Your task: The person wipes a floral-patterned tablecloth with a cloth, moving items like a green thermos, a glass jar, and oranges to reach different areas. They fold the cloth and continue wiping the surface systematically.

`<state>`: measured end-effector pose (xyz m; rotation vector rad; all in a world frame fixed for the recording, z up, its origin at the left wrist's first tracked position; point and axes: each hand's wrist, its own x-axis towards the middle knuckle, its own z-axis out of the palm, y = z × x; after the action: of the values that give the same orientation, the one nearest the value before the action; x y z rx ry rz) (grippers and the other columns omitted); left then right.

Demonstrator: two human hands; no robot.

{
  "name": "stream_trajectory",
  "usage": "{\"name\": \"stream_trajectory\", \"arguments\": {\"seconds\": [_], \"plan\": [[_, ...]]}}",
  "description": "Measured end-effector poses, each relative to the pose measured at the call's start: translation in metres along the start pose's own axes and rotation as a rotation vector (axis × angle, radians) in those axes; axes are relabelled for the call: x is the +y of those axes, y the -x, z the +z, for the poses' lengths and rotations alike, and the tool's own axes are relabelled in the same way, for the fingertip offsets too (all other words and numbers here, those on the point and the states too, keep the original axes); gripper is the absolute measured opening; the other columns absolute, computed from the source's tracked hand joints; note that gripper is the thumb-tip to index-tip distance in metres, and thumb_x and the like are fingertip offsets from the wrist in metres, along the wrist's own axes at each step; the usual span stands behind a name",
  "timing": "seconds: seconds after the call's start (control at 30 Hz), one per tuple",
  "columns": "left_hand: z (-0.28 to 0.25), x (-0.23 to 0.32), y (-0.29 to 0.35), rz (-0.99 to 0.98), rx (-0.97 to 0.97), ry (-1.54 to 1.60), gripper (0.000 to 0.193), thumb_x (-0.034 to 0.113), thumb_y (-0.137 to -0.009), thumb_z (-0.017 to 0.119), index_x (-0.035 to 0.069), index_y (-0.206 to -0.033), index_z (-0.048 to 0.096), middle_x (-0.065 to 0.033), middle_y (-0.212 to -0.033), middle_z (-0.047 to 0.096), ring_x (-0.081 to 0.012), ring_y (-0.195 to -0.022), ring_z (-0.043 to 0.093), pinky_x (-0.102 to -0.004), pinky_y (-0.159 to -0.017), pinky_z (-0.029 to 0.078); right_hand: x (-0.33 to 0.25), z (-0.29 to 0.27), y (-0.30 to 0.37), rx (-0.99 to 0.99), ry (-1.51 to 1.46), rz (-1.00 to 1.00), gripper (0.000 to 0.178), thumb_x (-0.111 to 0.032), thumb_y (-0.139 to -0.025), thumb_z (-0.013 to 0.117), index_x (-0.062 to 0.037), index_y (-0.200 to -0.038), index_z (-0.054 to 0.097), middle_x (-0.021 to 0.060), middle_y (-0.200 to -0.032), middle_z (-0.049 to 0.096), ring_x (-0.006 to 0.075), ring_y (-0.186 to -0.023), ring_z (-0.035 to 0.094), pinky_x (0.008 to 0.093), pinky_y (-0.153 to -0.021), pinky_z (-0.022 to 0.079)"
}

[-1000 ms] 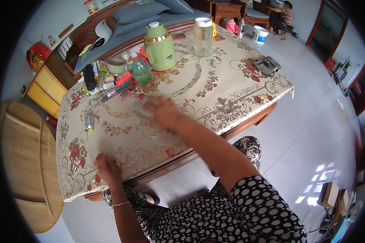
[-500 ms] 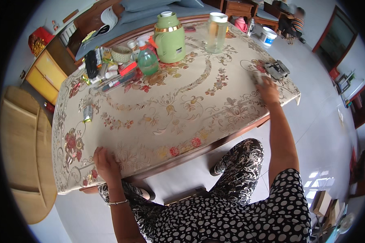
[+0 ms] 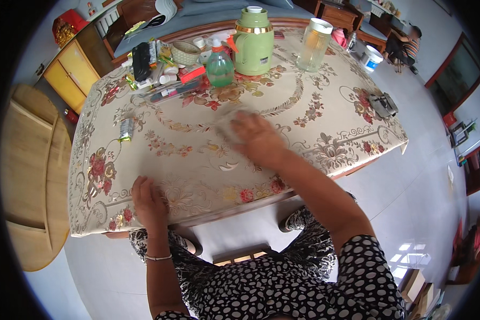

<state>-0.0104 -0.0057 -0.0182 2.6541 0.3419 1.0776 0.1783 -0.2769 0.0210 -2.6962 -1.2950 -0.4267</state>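
Over the middle of the flowered tablecloth (image 3: 298, 152), my right hand (image 3: 258, 140) is pressed down on a pale cloth (image 3: 225, 124), both smeared by motion. Most of that cloth is hidden beneath the fingers. My left hand (image 3: 149, 201) rests flat by the table's near edge, holding nothing, its fingers stretched forward. Beyond it lies a small silver and green packet (image 3: 126, 129). Past my right hand stand a spray bottle with green liquid (image 3: 220, 70) and a light green thermos jug (image 3: 254, 50).
A tall glass jar with a white lid (image 3: 313, 47) stands at the far side. Clutter surrounds a woven bowl (image 3: 186, 53) at the far left. A small grey object (image 3: 384, 105) sits near the right edge. A round wooden board (image 3: 37, 176) leans left. Another person (image 3: 405, 47) sits far right.
My right hand has swept from the table's right side to its middle with the pale cloth. My left hand stays by the near edge. The view has shifted slightly.
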Motion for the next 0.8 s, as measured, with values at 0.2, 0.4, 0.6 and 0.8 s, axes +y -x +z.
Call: {"name": "stream_trajectory", "arguments": {"seconds": [0.2,0.4,0.6,0.8], "plan": [[0.002,0.005,-0.002,-0.030,0.002,-0.011,0.016,0.002,-0.087,0.053,0.001,-0.103,0.059,-0.0163,-0.114,0.058,-0.0358,-0.110,0.054,-0.0440,-0.093,0.044,-0.077,0.046,-0.093,0.021,-0.259,-0.149,0.053,-0.034,-0.085,0.063,-0.0147,-0.132,0.048,0.0066,-0.143,0.038,0.0315,-0.130,0.036,0.0411,-0.108,0.032],[0.000,0.007,-0.005,0.012,0.003,0.003,0.017,-0.002,-0.085,0.056,0.002,-0.102,0.058,-0.0157,-0.110,0.059,-0.0369,-0.109,0.055,-0.0461,-0.092,0.045,-0.045,0.063,-0.137,0.038,-0.202,-0.129,0.045,-0.025,-0.079,0.068,-0.0171,-0.121,0.056,0.0027,-0.135,0.045,0.0296,-0.125,0.041,0.0454,-0.102,0.037],[0.000,0.004,-0.002,-0.006,-0.039,-0.018,0.016,0.000,-0.087,0.054,0.000,-0.102,0.059,-0.0164,-0.112,0.059,-0.0358,-0.111,0.054,-0.0440,-0.094,0.045,0.041,0.043,-0.111,0.006,-0.211,0.048,0.040,-0.014,-0.076,0.069,-0.0162,-0.115,0.060,-0.0004,-0.131,0.049,0.0252,-0.124,0.044,0.0469,-0.101,0.038],[0.000,0.005,-0.003,-0.060,-0.083,0.009,0.014,0.000,-0.090,0.053,-0.001,-0.102,0.059,-0.0165,-0.112,0.059,-0.0347,-0.113,0.054,-0.0422,-0.094,0.045,0.147,0.044,-0.073,0.099,-0.203,0.251,0.041,-0.015,-0.076,0.071,-0.0191,-0.116,0.060,-0.0013,-0.128,0.053,0.0250,-0.120,0.049,0.0477,-0.100,0.038]]}}
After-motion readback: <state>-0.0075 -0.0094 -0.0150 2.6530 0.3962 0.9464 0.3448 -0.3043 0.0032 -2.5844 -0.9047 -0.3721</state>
